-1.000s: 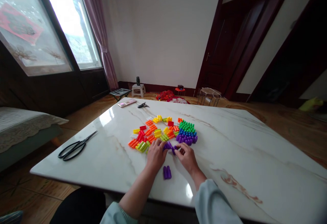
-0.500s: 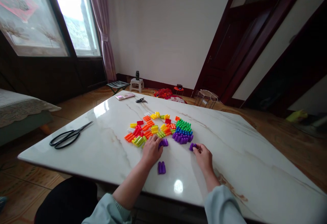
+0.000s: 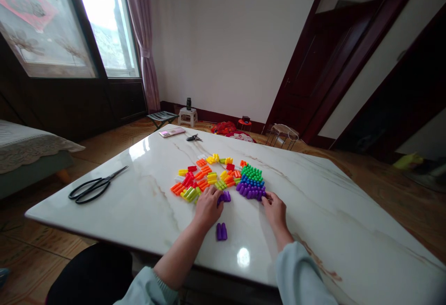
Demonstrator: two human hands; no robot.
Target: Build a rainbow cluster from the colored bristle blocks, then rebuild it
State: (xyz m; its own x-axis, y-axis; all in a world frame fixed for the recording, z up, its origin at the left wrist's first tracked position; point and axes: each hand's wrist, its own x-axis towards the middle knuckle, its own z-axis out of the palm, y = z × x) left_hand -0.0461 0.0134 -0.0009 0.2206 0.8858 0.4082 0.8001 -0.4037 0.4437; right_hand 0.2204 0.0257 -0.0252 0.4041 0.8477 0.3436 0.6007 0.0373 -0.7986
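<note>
Purple plastic bullet-shaped blocks (image 3: 227,197) sit in the left hand's (image 3: 208,206) curled grasp; the right hand (image 3: 275,207) pinches a purple piece (image 3: 261,197) at the green-blue-purple cluster's (image 3: 252,180) five o'clock corner. Pressing crookedly could buckle its rows.

The bench (image 3: 306,203) has a smooth, glossy top with a marble look, and the blocks (image 3: 251,192) look like shiny plastic. The scissors (image 3: 103,180) look metal; the curtain (image 3: 143,47), matt cloth.

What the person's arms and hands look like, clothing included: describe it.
The left hand and right hand are bare, with no gloves. Both arms wear loose, pale blue-green sleeves; the left sleeve shows a gathered cuff, the right sleeve looks plain.
</note>
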